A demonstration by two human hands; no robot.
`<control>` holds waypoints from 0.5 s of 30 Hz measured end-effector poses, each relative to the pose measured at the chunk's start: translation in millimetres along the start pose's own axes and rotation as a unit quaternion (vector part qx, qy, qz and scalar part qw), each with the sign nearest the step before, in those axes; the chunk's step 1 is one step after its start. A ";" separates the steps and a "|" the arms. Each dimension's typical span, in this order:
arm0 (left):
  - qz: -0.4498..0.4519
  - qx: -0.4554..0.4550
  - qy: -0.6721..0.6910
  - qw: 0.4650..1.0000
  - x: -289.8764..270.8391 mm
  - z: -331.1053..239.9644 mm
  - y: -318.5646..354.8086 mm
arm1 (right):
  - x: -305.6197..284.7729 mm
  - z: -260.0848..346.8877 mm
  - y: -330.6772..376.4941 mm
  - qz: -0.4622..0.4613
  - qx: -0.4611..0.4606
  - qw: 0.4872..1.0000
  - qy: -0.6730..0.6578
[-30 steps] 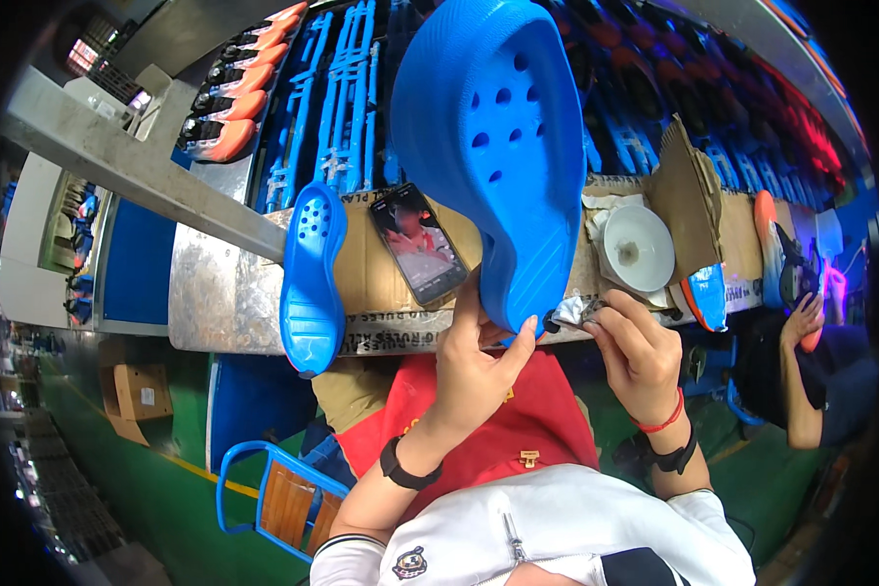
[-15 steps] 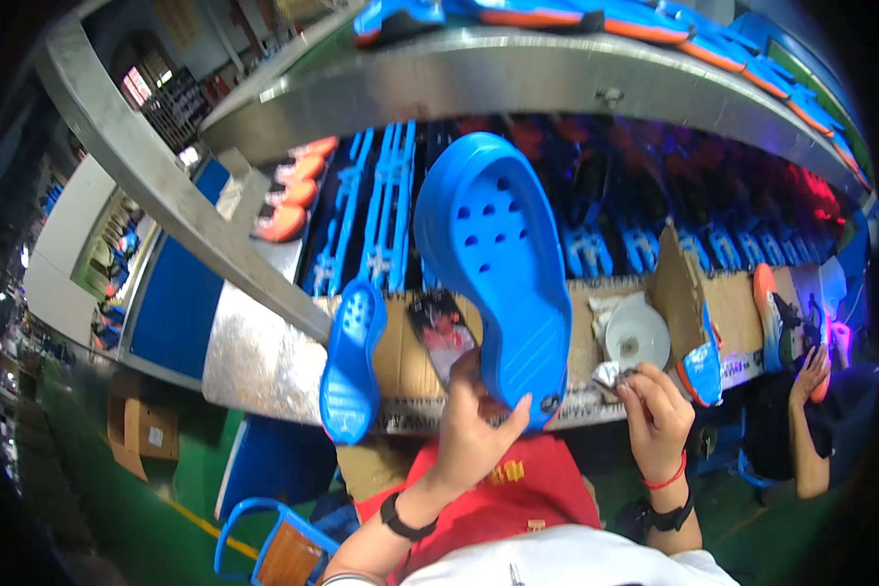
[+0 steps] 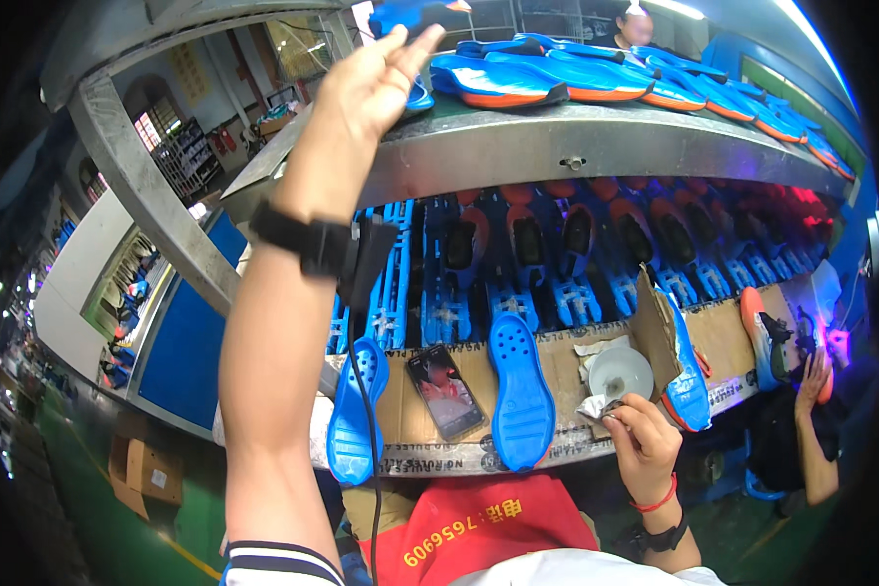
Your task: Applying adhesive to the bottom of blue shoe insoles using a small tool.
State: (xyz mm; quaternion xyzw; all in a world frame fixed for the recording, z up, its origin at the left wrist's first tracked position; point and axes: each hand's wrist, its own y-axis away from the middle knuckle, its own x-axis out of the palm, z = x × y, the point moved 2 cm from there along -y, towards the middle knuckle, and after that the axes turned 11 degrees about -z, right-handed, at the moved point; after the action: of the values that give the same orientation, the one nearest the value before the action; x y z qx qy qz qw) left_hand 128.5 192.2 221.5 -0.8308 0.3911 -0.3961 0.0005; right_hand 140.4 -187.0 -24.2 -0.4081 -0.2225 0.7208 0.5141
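Observation:
My left hand [image 3: 376, 88] is raised over the left end of the upper shelf. Its fingers are at a blue shoe sole [image 3: 415, 18] with a bit of orange, which is partly cut off by the top edge and seems held. Two blue soles lie hollow side up on the cardboard-covered bench: a left sole [image 3: 355, 415] and a middle sole [image 3: 523, 391], both untouched. My right hand [image 3: 645, 435] is closed in a pinch by the front edge, on a small crumpled whitish piece [image 3: 593, 406] with a dark part. Just beyond it sits a white bowl [image 3: 620, 373].
A phone [image 3: 445, 393] lies between the two soles. Right of the bowl, a blue sole [image 3: 689, 376] leans by a cardboard flap [image 3: 657, 322]. Shoes stand on blue racks [image 3: 576, 301] behind. Stacked soles [image 3: 596, 78] fill the metal shelf [image 3: 518, 146]. A co-worker's hand [image 3: 813, 381] is at the right.
My left hand has let go of the blue sole, now lying on the bench right of the phone, and has swung up to the shelf. My right hand stays near the bowl.

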 end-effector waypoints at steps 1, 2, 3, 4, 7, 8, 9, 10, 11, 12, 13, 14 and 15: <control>-0.094 -0.028 0.058 0.994 3.8 -2.2 -6.6 | 1.1 -0.4 0.5 0.004 0.002 1.000 0.002; -0.047 -0.005 0.030 0.998 2.7 -0.5 -3.2 | 2.9 -1.3 1.1 0.007 0.005 1.000 -0.008; -0.052 -0.012 0.032 0.998 -4.0 6.9 5.7 | 4.4 -3.1 2.7 0.010 0.014 1.000 -0.013; -0.015 0.013 -0.056 0.998 -11.7 17.4 27.6 | 5.6 -8.0 6.4 0.008 0.018 1.000 -0.005; 0.033 0.048 -0.281 0.958 -32.8 44.2 135.7 | 9.3 -17.2 11.4 0.024 0.022 0.999 0.015; 0.013 0.039 -0.376 0.926 -48.7 50.6 169.0 | 9.6 -18.9 13.7 0.030 0.030 0.999 0.018; -0.004 0.029 -0.465 0.885 -68.3 52.6 198.0 | 9.1 -19.5 15.0 0.035 0.036 0.999 0.021; -0.011 0.062 -0.589 0.806 -93.7 53.7 221.9 | 9.9 -20.8 16.1 0.036 0.031 0.999 0.023; -0.014 0.094 -0.702 0.706 -125.8 52.3 245.5 | 11.5 -21.3 17.1 0.036 0.026 0.999 0.024; -0.037 0.090 -0.786 0.610 -169.0 50.7 271.4 | 13.0 -23.6 18.2 0.035 0.024 0.999 0.026; -0.058 0.085 -0.858 0.503 -212.1 47.7 300.5 | 14.2 -25.4 18.4 0.038 0.031 0.998 0.026; -0.090 0.054 -0.899 0.425 -249.8 46.3 333.2 | 15.5 -27.4 19.3 0.037 0.033 0.998 0.032; -0.119 0.025 -0.931 0.345 -278.5 45.5 356.3 | 17.7 -30.7 20.4 0.035 0.034 0.998 0.039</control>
State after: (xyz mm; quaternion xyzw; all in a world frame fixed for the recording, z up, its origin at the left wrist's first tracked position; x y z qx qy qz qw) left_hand -178.9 111.9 -103.5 -0.7015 0.0259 0.6269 0.3381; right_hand 151.7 -181.3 -63.1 -0.4257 -0.1628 0.7291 0.5106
